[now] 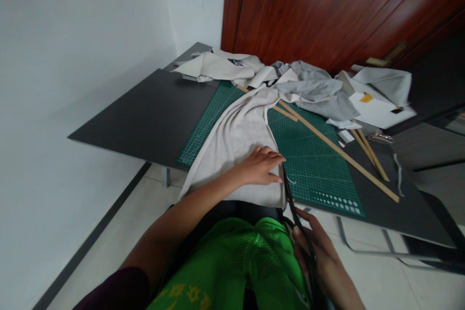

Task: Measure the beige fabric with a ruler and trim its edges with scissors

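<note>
A light beige cloth drapes over the table's front edge, gathered in folds toward the back. My left hand rests flat on it near its right edge, fingers stretched out and thumb apart. Long black scissors lie along that right edge, their blades pointing away from me. Wrapped around the scissors' handles is my right hand, just off the table's front edge. A short white thread curls beside the blades on the green cutting mat.
Crumpled grey and beige fabric lies along the back. Wooden strips cross the mat's right side. A white box stands at the back right. The dark table meets a white wall at left; a red-brown door is behind.
</note>
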`<action>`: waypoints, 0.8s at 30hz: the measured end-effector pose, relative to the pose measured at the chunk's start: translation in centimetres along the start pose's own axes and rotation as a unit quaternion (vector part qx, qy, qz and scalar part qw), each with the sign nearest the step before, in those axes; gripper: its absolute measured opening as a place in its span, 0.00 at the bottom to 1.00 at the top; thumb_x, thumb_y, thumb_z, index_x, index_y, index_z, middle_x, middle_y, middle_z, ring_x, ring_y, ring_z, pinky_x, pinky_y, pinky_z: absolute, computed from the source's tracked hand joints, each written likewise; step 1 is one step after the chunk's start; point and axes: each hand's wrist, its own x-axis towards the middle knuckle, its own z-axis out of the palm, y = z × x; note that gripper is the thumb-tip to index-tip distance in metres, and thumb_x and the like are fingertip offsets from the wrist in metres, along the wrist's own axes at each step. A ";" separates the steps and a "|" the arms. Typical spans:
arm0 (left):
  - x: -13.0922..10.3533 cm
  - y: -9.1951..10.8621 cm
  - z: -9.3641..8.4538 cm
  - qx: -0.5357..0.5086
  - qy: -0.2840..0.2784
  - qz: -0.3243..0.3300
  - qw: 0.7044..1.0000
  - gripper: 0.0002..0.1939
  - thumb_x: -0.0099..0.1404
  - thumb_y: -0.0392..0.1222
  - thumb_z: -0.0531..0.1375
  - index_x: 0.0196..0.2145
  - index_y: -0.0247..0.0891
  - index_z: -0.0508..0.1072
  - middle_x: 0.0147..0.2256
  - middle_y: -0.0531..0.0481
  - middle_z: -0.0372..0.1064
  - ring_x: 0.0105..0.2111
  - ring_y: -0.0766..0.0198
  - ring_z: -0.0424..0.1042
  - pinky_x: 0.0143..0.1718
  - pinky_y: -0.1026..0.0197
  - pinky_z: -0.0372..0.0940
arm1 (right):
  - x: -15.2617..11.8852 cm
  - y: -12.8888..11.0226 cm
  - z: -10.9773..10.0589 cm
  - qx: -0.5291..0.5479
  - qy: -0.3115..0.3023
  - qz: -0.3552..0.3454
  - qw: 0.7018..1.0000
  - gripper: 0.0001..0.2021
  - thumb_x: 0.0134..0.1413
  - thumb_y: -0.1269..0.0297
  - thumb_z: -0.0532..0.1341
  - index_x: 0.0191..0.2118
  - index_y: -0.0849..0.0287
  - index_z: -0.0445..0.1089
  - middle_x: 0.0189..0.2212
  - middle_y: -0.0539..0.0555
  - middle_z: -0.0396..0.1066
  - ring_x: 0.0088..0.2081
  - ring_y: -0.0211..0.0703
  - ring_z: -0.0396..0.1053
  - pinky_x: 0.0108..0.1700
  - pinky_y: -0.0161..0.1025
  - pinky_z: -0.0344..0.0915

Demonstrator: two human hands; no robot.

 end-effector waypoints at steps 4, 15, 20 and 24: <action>0.0 0.1 0.0 0.001 0.006 -0.004 1.000 0.32 0.70 0.52 0.67 0.65 0.40 0.62 0.64 0.43 0.68 0.61 0.47 0.63 0.60 0.48 0.57 | 0.0 0.1 -0.1 -0.007 -0.003 0.003 1.000 0.37 0.56 0.37 0.69 0.64 0.51 0.65 0.23 0.41 0.61 0.18 0.34 0.55 0.19 0.33 0.51; 0.1 -0.2 0.6 0.017 0.017 -0.010 1.000 0.35 0.69 0.54 0.68 0.64 0.35 0.61 0.60 0.38 0.69 0.60 0.44 0.65 0.60 0.47 0.58 | -0.2 0.6 -0.1 -0.004 0.003 0.006 1.000 0.37 0.57 0.38 0.69 0.66 0.52 0.64 0.22 0.41 0.61 0.17 0.34 0.55 0.19 0.34 0.51; 0.1 -0.2 0.6 0.018 0.021 -0.006 1.000 0.34 0.69 0.54 0.68 0.63 0.36 0.62 0.60 0.39 0.69 0.60 0.45 0.65 0.59 0.48 0.58 | -0.2 0.3 -0.2 -0.013 -0.001 -0.003 1.000 0.37 0.57 0.38 0.69 0.65 0.53 0.65 0.21 0.40 0.61 0.16 0.34 0.54 0.18 0.34 0.50; 0.0 -0.2 0.5 0.014 0.019 0.002 1.000 0.31 0.70 0.52 0.68 0.62 0.37 0.64 0.62 0.42 0.69 0.60 0.47 0.65 0.59 0.49 0.58 | -0.3 0.1 -0.1 -0.004 -0.001 0.002 1.000 0.38 0.56 0.38 0.69 0.64 0.54 0.65 0.20 0.40 0.61 0.16 0.33 0.53 0.18 0.34 0.48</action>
